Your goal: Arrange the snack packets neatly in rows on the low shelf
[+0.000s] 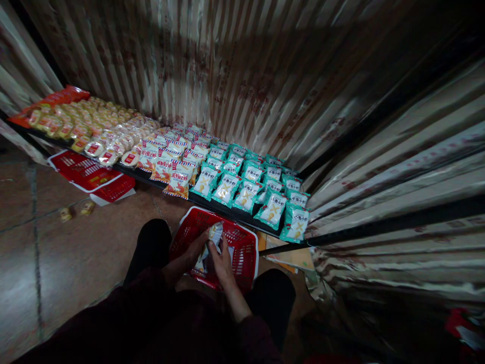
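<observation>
Both my hands are down inside a red plastic basket (242, 241) that rests on the floor between my knees. My left hand (197, 249) and my right hand (223, 263) are closed together on a small pale snack packet (215, 233) held over the basket. Just beyond the basket runs a low dark shelf (231, 212) covered with rows of teal snack packets (246, 187), red and white packets (170, 162) and yellow packets (76, 121).
Corrugated cardboard walls (265, 76) close in the shelf at the back and right. Two red basket lids or trays (91, 177) lie under the shelf at left. Two small packets (76, 211) lie on the brown tiled floor (56, 253).
</observation>
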### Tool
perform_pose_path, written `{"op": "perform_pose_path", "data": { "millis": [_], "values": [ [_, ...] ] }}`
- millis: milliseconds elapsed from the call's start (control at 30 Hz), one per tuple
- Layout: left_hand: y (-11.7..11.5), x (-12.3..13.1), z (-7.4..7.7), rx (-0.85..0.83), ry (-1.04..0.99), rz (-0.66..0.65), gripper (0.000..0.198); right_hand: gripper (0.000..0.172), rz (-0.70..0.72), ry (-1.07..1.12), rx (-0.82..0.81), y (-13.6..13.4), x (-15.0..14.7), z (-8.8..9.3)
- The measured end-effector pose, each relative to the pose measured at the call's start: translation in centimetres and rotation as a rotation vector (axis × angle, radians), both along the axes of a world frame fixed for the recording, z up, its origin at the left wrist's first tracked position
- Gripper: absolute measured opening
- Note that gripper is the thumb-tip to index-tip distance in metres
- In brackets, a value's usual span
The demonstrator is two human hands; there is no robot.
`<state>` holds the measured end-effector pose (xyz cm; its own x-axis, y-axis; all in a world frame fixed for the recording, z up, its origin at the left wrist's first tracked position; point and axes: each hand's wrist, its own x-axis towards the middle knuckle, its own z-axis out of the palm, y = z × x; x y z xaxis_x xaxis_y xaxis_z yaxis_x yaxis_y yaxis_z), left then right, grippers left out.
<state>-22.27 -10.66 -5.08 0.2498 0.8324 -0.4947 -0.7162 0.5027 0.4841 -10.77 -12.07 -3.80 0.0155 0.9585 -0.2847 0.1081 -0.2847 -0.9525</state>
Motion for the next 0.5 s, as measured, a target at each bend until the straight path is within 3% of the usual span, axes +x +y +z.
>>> {"op": "perform_pose_path", "data": {
  "millis": [133,300,500],
  "values": [
    [0.1,-0.8,0.5,0.286,0.31,-0.006,0.046,0.063,-0.091,0.155,0.032,0.4,-0.8,0.3],
    [0.4,-2.0,1.1,0.387,0.65,-0.032,0.039,0.052,-0.134,0.34,-0.023,0.7,-0.9,0.4],
    [0.2,-2.9,2.5,0.547,0.917,-0.043,0.048,0.039,-0.217,0.479,-0.073,1.4,-0.9,1.2]
  ]
}}
